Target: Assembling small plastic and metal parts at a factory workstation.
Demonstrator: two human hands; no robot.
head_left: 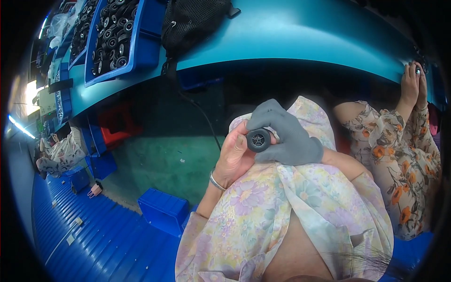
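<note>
A small black toy wheel with a spoked grey hub is held up between my two hands, above my lap. My left hand, bare and with a silver bangle at the wrist, has its thumb and fingers closed at the wheel's left side. My right hand wears a grey glove with a fingertip bare, and it curls around the wheel's right side and top. The hub faces up toward me. Parts of the fingers behind the wheel are hidden.
A blue bin full of black wheels stands on the blue-green table. Beside it lies a black mesh bag with a hanging strap. Another person's hands are at the right table edge. Blue crates and a red stool stand left.
</note>
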